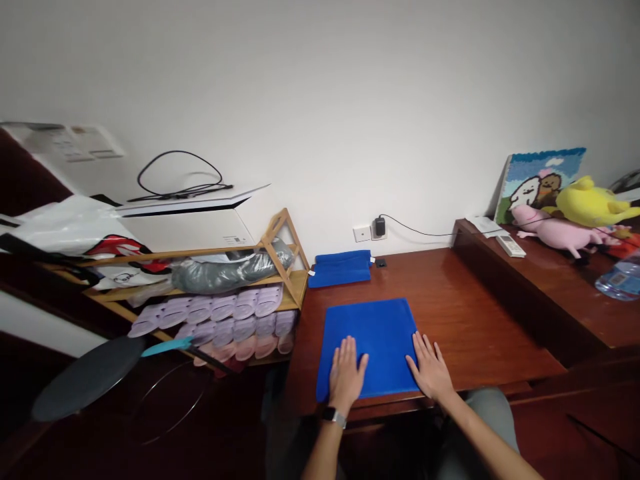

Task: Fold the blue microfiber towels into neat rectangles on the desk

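Note:
A blue cloth (375, 333) lies spread out and nearly square on the brown wooden desk (450, 313), close to its front edge. My left hand (346, 375) rests flat on the cloth's left front part, fingers stretched out, with a watch at the wrist. At the cloth's right edge lies my right hand (431, 367), palm down with the fingers apart, touching the cloth's border and the desk. Neither hand grips anything. Farther back, against the wall, sits a folded blue cloth (340, 268) with small white tags at its ends.
Left of the desk stands a wooden rack (285, 243) with lilac slippers (223, 307) and a white box (200, 227). A charger (380, 227) is plugged into the wall. On the raised right side are a pink plush toy (555, 230), a remote (511, 247) and a plastic bottle (620, 280).

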Available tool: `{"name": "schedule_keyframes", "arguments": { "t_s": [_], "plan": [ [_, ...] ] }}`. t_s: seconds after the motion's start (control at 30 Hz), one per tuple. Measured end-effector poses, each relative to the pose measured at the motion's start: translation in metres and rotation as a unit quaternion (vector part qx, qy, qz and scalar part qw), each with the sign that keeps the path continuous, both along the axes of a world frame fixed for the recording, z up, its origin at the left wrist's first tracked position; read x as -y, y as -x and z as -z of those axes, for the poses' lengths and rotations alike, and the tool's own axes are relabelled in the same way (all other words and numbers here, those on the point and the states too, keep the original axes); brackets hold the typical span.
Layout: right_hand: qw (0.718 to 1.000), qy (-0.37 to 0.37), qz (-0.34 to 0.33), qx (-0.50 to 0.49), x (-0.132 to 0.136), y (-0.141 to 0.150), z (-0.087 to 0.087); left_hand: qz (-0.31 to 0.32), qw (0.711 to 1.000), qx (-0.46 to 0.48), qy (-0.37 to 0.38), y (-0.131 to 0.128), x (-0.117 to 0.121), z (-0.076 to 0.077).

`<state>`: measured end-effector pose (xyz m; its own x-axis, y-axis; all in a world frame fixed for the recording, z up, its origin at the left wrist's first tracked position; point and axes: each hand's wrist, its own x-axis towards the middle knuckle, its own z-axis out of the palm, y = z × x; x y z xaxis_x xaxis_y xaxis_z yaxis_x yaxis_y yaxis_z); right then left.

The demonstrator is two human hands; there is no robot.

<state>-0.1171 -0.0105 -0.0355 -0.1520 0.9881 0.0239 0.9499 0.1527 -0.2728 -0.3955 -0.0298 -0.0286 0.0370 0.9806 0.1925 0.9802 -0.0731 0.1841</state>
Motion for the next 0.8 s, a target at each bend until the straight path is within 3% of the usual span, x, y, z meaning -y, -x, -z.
{"name": "schedule_keyframes", "arguments": {
  "t_s": [0.1, 0.17, 0.33, 0.57, 0.7, 0.8],
  "plan": [
    [1.0, 0.002, 0.0, 0.003, 0.0, 0.0, 0.002, -0.073, 0.997, -0.009, -0.039, 0.048, 0.007, 0.006],
    [1.0, 0.005, 0.0, 0.008, 0.001, 0.0, 0.004, -0.084, 0.995, -0.01, -0.055, 0.06, 0.009, 0.009],
    [1.0, 0.023, 0.003, 0.02, -0.006, 0.001, 0.001, -0.089, 0.993, -0.012, -0.072, 0.056, 0.01, 0.011],
    [0.999, 0.048, 0.01, 0.017, -0.047, 0.015, -0.022, -0.095, 0.993, -0.023, -0.073, 0.057, 0.009, 0.011],
    [0.999, 0.044, 0.009, 0.018, -0.055, 0.019, -0.016, -0.084, 0.992, -0.033, -0.093, 0.062, 0.011, 0.012],
    [0.999, 0.038, 0.008, 0.012, -0.054, 0.018, -0.01, -0.034, 0.995, -0.038, -0.091, 0.047, 0.005, 0.005]
  ]
}}
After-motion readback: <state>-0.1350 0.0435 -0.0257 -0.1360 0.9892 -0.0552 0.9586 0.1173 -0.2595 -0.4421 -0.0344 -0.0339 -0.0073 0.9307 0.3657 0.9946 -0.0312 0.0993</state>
